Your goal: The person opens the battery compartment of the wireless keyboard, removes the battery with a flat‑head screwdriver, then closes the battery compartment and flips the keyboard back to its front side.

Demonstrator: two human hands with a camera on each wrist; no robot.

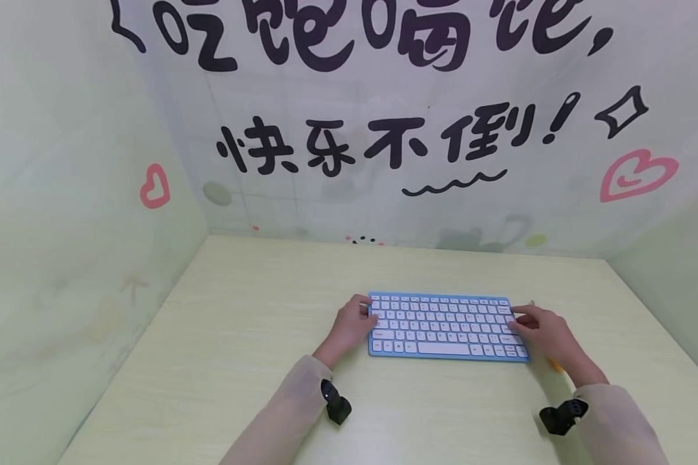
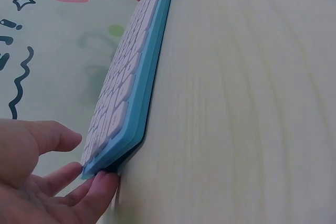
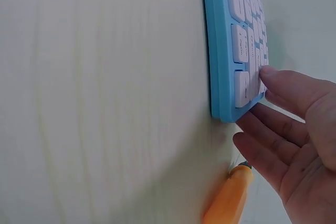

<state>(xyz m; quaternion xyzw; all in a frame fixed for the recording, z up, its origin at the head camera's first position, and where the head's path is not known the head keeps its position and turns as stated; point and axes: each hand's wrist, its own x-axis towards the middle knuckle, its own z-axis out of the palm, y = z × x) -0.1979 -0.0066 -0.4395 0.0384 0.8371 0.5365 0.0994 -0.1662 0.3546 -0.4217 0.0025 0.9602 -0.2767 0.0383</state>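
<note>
A blue keyboard with white keys (image 1: 444,349) lies on the table, a hand at each short end. My left hand (image 1: 350,328) holds its left end; in the left wrist view the fingertips (image 2: 105,182) are at the lower edge of the keyboard (image 2: 137,98), with the thumb beside the keys. At the right end my right hand (image 1: 549,332) grips the side. The right wrist view shows the thumb of that hand (image 3: 299,129) on the end keys of the keyboard (image 3: 223,72) and its fingers curled beneath the edge.
An orange-handled object (image 3: 231,195) lies on the table (image 1: 238,336) beside my right hand, mostly hidden in the head view. Walls with black lettering and pink hearts stand behind and at both sides of the table.
</note>
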